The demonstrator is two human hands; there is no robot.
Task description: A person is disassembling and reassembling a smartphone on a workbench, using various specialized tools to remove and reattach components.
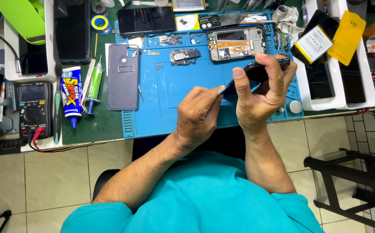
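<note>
My right hand (263, 92) grips a dark phone (256, 71) edge-on above the blue work mat (170, 95), thumb up along its near side. My left hand (198, 114) pinches a thin blue pry tool (223, 89) whose tip meets the phone's lower edge. Behind the hands an opened phone frame (235, 43) lies on the mat with its boards showing. A grey back cover (123, 77) lies on the mat's left edge.
A glue tube (71, 96), a green syringe (94, 83) and a multimeter (33, 110) lie at left. White trays (341, 101) with phones, a battery and a yellow tag stand at right. A black stool (356, 177) stands at the lower right.
</note>
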